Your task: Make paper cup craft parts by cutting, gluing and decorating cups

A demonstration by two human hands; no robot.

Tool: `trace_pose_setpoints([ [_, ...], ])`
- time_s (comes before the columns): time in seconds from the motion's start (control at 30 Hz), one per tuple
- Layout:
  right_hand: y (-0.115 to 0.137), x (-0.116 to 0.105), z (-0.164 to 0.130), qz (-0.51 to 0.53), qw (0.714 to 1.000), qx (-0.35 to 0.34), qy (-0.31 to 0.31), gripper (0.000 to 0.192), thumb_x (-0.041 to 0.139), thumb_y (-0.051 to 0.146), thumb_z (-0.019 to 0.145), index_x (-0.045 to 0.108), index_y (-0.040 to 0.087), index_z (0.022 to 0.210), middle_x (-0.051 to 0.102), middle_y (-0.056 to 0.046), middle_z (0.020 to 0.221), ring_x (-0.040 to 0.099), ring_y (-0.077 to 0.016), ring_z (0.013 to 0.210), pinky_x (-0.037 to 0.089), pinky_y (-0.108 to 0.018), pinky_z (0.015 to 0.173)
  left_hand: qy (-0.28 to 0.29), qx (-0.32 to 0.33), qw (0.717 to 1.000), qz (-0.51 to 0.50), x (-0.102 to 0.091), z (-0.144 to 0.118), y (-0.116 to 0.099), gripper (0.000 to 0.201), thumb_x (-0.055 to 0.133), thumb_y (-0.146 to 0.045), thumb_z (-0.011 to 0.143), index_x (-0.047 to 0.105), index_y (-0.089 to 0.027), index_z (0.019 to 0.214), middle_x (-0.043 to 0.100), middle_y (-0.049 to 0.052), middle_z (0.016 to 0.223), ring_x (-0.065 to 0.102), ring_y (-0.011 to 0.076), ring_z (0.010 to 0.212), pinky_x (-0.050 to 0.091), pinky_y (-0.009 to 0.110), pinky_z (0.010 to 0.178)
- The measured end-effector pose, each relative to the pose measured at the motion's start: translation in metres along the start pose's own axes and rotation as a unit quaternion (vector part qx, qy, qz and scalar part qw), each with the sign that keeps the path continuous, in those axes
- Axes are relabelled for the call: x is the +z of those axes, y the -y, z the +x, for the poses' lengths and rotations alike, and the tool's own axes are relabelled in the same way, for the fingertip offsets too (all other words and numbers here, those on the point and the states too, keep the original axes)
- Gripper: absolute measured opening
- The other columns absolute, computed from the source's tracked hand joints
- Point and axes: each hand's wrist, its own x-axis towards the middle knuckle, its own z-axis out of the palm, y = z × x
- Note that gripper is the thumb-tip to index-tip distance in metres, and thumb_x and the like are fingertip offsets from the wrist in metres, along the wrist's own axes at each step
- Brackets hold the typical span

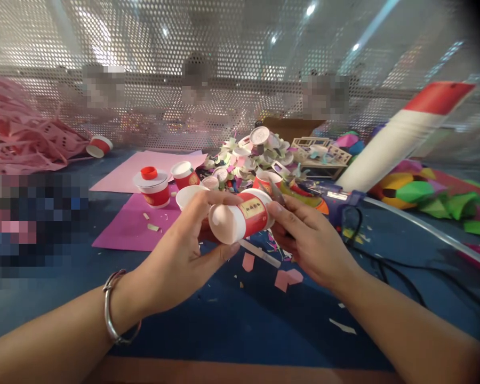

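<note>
Left hand: the left hand (184,250), a metal bangle (114,309) on its wrist, was clamped on a small red-and-white paper cup (240,216), thumb under and fingers over the white base end.
Right hand: the right hand (310,242) was closed at the cup's rim end, fingertips touching it, with what looked like a scissor blade (276,192) rising from its grip; how firmly it held could not be told.
Cup position: it hung between the two hands, above the blue bench (232,320), touching both.
Cup axis: it lay on its side, long axis running left to right, white bottom turned towards the camera and the left hand, mouth towards the right hand.
Nearer hand: the left hand carried the cup; the right met it only at the far end.
Below the hands: pink paper scraps (288,277) and a thin white strip (260,253) lay on the bench.
Beyond the left hand: a purple paper sheet (124,229) with a red-capped cup (154,189).
Beyond the right hand: a blue glue gun (342,202) with its black cord (384,266), just beside a heap of cut cups (252,154).
</note>
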Motion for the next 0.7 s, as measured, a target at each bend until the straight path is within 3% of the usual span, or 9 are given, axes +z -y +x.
trace_pose_setpoints([
  [0.13, -0.001, -0.003, 0.001, -0.012, 0.999, -0.027, -0.014, 0.028, 0.069, 0.044, 0.093, 0.057, 0.021, 0.083, 0.029, 0.009, 0.056, 0.021, -0.0066, 0.046, 0.015, -0.025, 0.041, 0.019, -0.075, 0.983, -0.164, 0.009, 0.001, 0.004, 0.046, 0.075, -0.026, 0.089, 0.047, -0.029, 0.126, 0.064, 0.006, 0.122, 0.067, 0.0206, 0.101, 0.057, 0.033, 0.085],
  [0.27, 0.000, -0.006, 0.001, -0.049, 0.996, -0.068, -0.020, 0.024, 0.068, 0.041, 0.094, 0.061, 0.021, 0.085, 0.041, 0.007, 0.064, 0.023, -0.0064, 0.049, 0.018, -0.025, 0.043, -0.022, -0.163, 0.943, -0.291, 0.012, 0.004, 0.004, 0.031, 0.065, -0.034, 0.097, 0.055, -0.021, 0.122, 0.068, 0.011, 0.123, 0.069, 0.0219, 0.103, 0.060, 0.034, 0.086],
  [0.4, 0.001, -0.010, 0.002, -0.089, 0.991, -0.097, -0.023, 0.017, 0.065, 0.039, 0.096, 0.064, 0.022, 0.090, 0.047, 0.005, 0.069, 0.025, -0.0073, 0.050, 0.021, -0.026, 0.043, -0.006, -0.218, 0.917, -0.335, 0.011, 0.007, 0.007, 0.032, 0.059, -0.036, 0.100, 0.066, -0.011, 0.117, 0.070, 0.018, 0.122, 0.073, 0.0258, 0.101, 0.060, 0.035, 0.090],
  [0.57, -0.001, -0.014, 0.005, -0.090, 0.988, -0.127, -0.021, 0.021, 0.068, 0.040, 0.093, 0.063, 0.022, 0.085, 0.047, 0.004, 0.065, 0.035, -0.0096, 0.053, 0.027, -0.025, 0.046, 0.016, -0.242, 0.903, -0.354, 0.012, 0.009, 0.009, 0.034, 0.056, -0.034, 0.101, 0.067, -0.010, 0.123, 0.072, 0.019, 0.121, 0.074, 0.0266, 0.100, 0.061, 0.034, 0.087],
  [0.7, -0.002, -0.014, 0.005, -0.087, 0.987, -0.133, -0.021, 0.023, 0.071, 0.042, 0.091, 0.065, 0.022, 0.085, 0.048, 0.004, 0.066, 0.038, -0.0102, 0.056, 0.029, -0.026, 0.047, -0.027, -0.263, 0.900, -0.347, 0.012, 0.012, 0.009, 0.028, 0.059, -0.025, 0.099, 0.069, -0.008, 0.120, 0.074, 0.018, 0.112, 0.074, 0.0239, 0.097, 0.062, 0.031, 0.085],
])
